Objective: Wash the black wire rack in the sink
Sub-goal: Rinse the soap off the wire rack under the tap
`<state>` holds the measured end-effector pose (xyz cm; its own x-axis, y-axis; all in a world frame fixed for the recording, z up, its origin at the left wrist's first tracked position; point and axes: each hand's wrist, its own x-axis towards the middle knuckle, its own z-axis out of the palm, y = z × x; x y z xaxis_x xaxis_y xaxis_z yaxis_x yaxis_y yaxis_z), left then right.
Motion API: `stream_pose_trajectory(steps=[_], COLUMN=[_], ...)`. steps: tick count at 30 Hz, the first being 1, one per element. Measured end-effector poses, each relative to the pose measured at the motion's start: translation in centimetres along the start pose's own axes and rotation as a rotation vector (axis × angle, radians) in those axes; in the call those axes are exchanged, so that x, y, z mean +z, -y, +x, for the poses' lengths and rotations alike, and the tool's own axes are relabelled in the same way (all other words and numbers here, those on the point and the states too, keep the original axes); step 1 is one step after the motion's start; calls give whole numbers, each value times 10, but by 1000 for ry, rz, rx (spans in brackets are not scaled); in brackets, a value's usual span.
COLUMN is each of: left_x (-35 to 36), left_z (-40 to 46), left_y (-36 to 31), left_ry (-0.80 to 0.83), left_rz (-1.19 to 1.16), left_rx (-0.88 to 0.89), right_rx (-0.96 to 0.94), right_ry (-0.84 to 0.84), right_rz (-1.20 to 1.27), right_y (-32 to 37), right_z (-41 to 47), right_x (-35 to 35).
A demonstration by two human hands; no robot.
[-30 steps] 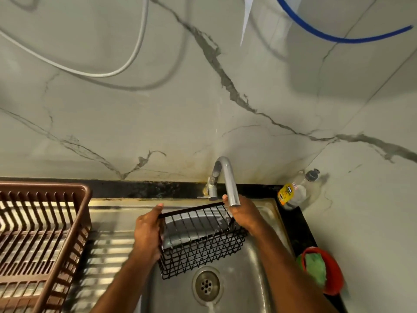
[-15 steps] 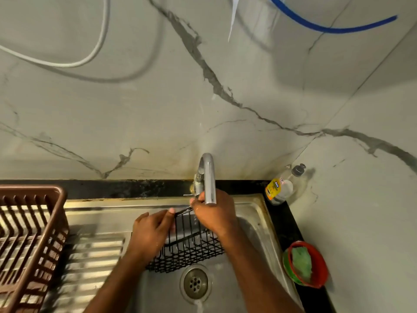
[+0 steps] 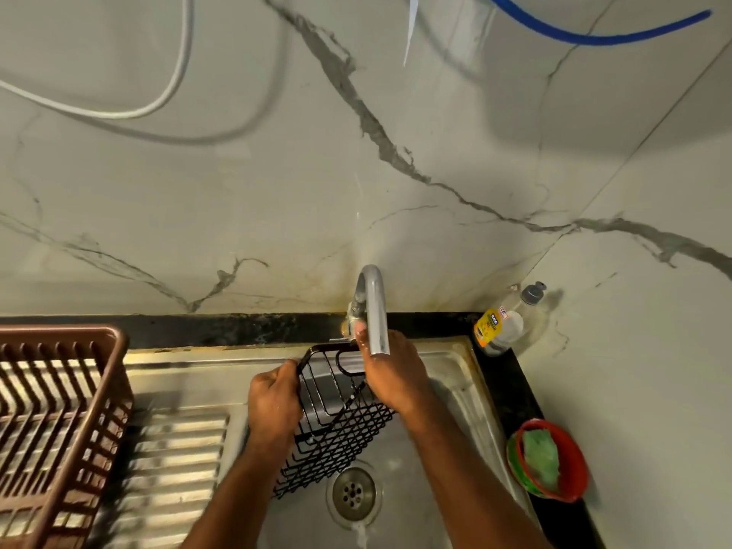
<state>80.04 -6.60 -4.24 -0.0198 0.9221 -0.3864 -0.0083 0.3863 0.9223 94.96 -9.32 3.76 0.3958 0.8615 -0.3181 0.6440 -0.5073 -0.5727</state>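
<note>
- Two bare forearms come into the head view from the bottom edge; no sleeve covers either of them.
- The left hand (image 3: 273,406) wears no glove, and its visible fingers show no ring.
- The right hand (image 3: 392,374) is likewise ungloved, with a bare wrist that carries no watch or band.
- Both hands look wet and glossy under the light.

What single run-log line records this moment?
stage: rinsing | left hand: grips black wire rack | right hand: on rack under tap | place: over sink
</note>
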Motion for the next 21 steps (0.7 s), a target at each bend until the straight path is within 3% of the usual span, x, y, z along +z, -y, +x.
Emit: stream_pose_trajectory(steps=[2,4,12,16,21], left_x=[-3,-4,17,14,12], left_z=[-2,-4,-21,-13,-10], left_y=[7,15,5,11,17], left_ry=[-18,-5,-107,-28,-20], left_rz=[-5,-43,-67,-33,-110], left_rx=[12,21,14,85,37], right_rx=[38,83,-17,13,110], right_ry=[55,2,-93,-96,-74], right_rz=[-62,-160,-372,-310,-282], right_y=[1,8,35,21,-18], right_z=[-4,-11,-34,-17,24], right_x=[2,14,53,50,40])
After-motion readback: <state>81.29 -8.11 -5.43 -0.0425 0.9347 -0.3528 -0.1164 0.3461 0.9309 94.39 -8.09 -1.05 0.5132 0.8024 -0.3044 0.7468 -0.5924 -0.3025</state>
